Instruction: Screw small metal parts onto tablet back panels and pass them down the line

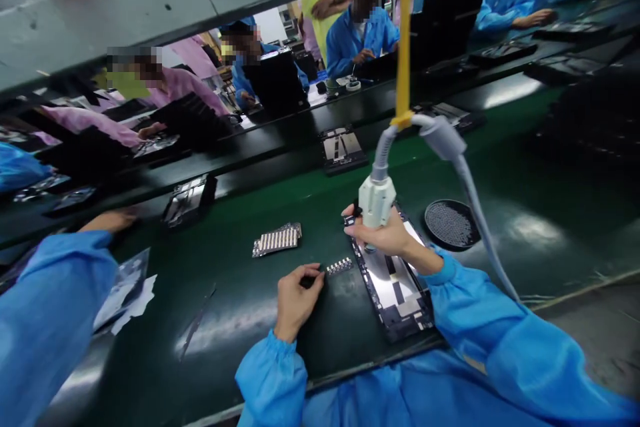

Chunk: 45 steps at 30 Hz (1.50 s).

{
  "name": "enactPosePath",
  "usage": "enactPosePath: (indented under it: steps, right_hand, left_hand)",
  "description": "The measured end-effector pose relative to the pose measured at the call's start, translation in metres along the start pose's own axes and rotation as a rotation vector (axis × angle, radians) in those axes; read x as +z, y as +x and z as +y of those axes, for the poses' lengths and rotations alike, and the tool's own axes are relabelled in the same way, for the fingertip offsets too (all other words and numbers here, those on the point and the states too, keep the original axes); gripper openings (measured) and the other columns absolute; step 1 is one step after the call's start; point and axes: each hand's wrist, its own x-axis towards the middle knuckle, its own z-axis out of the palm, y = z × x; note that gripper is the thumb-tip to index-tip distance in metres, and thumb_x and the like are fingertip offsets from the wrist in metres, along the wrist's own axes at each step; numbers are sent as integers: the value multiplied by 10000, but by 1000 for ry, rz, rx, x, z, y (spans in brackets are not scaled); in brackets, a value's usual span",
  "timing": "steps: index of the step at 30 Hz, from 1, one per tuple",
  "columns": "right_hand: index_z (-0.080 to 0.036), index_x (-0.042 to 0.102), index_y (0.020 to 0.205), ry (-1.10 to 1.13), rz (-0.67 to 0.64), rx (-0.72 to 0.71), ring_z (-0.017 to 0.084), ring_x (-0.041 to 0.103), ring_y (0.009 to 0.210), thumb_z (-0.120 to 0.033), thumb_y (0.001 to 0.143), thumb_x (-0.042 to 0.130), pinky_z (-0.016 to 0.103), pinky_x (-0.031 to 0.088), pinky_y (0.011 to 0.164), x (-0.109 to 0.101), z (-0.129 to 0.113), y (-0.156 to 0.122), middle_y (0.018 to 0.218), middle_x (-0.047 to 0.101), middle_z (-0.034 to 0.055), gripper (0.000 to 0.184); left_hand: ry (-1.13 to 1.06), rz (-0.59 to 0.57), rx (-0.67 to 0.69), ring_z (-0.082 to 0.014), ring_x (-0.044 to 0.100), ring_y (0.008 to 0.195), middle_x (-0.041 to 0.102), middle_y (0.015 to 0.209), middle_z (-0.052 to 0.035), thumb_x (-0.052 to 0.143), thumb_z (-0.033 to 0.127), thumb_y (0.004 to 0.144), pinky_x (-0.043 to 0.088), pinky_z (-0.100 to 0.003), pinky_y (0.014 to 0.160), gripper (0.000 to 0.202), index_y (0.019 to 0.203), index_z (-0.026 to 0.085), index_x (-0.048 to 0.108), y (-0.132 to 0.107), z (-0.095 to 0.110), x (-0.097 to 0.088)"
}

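Observation:
My right hand (385,233) is closed around a pale electric screwdriver (376,200), which hangs by its grey cable from a yellow strap (406,33). The tool stands upright over the upper left part of an opened tablet (395,290), its silvery inside facing up; my hand hides the tip. Left of the tablet, my left hand (297,297) pinches the near end of a short strip of small metal parts (339,267) between thumb and forefinger. Farther left lies a small stack of similar strips (277,239), apart from my hand. A round black dish (451,223) of tiny pieces, perhaps screws, sits right of the tablet.
At the left, a co-worker's blue sleeve (60,320) reaches across the green bench (235,307) beside plastic bags (123,293). More opened devices (342,148) lie along the line behind. Co-workers sit on the far side. A grey beam (150,10) crosses overhead; the cable (480,213) loops at right.

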Motion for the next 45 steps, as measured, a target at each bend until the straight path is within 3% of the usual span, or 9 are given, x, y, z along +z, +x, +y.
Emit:
enactPosePath:
  steps: [3,7,12,17,22,26,29,39,45]
  right_hand:
    - [-148,623,829,-53,18,12,107,513,379,-240,632,711,254,447,445,2,9,8,434,537,-60,235]
    - [-148,623,826,-92,50,27,114,514,376,-239,635,702,258,450,446,2,18,11,431,538,-56,225]
    - [-146,629,841,-110,63,0,115,506,370,-249,643,709,253,438,422,-1,22,10,434,537,-53,237]
    - [-154,620,851,-98,78,-13,118,511,370,-256,650,721,260,447,423,1,16,9,435,540,-55,247]
    - [-157,615,858,-43,47,-39,111,503,360,-275,668,708,255,442,420,15,17,16,430,512,-71,242]
    - [-152,624,855,-65,35,-52,104,501,372,-255,686,698,254,455,450,21,28,22,435,527,-65,211]
    - [-152,627,860,-66,40,-51,108,502,375,-254,696,693,256,450,449,20,33,24,436,531,-62,204]
    - [-147,610,816,-86,26,-36,106,501,379,-252,682,690,248,435,437,24,32,23,457,534,-51,188]
    - [-143,601,762,-162,-36,-50,108,512,385,-210,652,676,247,444,443,31,37,19,453,536,-46,148]
  left_hand:
    - [-112,68,-10,-158,654,663,714,763,-37,580,364,793,521,-270,653,223,812,181,705,-6,0,2]
    - [-294,14,23,-129,623,613,689,784,-42,570,378,816,522,-249,610,270,901,179,731,-10,9,12]
    - [-477,35,-203,-157,651,547,711,706,-60,669,389,713,551,-274,562,298,862,135,714,-7,18,32]
    - [-452,119,-183,-205,702,775,742,848,-89,668,372,691,568,-294,693,209,689,164,692,-4,20,39]
    - [-381,107,-178,-167,660,564,704,648,-39,617,386,759,530,-265,569,251,809,159,713,-2,13,38]
    - [-124,176,-122,-171,646,587,719,727,-69,532,391,837,521,-306,643,349,995,139,714,1,2,32]
    - [-49,203,-92,-187,661,653,726,798,-89,490,382,869,522,-325,686,372,1049,130,696,1,-3,28]
    - [-294,359,-58,-156,701,718,731,885,-65,496,298,889,561,-293,740,268,1058,149,641,-3,-1,27]
    - [-108,372,240,-167,702,878,731,976,-64,453,125,854,570,-308,822,237,875,168,686,-20,23,25]
